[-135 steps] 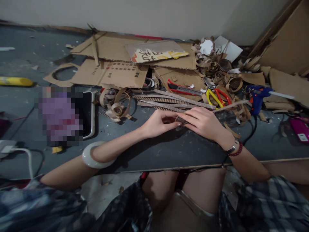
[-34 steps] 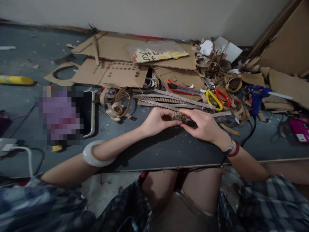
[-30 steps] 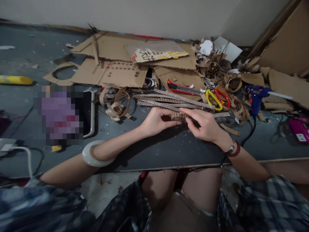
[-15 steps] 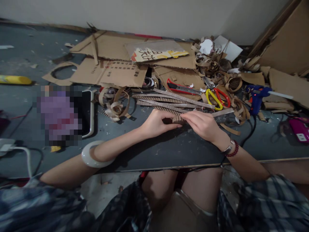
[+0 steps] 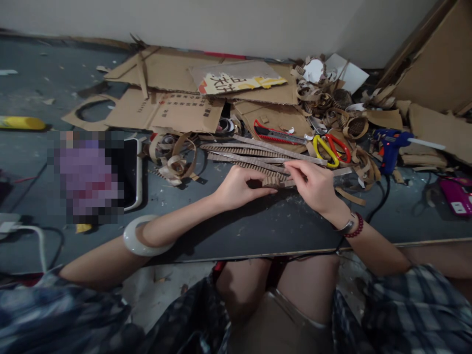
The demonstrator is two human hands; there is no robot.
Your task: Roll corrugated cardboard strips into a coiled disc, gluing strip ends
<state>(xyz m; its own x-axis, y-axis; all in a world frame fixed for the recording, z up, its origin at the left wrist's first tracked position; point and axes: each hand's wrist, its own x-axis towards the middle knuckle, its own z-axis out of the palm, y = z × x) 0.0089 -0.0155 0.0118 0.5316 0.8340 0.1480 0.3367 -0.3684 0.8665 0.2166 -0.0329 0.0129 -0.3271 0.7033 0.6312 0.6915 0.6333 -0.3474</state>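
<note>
My left hand is closed, its thumb and fingers pinching a small rolled end of a corrugated cardboard strip just above the table. From that roll the strip runs right, under the fingers of my right hand. That hand is curled, thumb and index bent towards each other, and seems to grip the strip, though its lower fingers hide the contact. Directly behind both hands lie several long cut cardboard strips, some showing their ridged side. Yellow-and-red-handled scissors rest beyond my right hand.
A red utility knife lies on flat cardboard at the back. To the right are a blue glue gun with its cable and a purple power strip. Curled scraps and a phone sit left.
My right fingertips have moved slightly up and right, away from the rolled end, showing more of the strip between the hands. My left hand keeps its hold almost unmoved.
</note>
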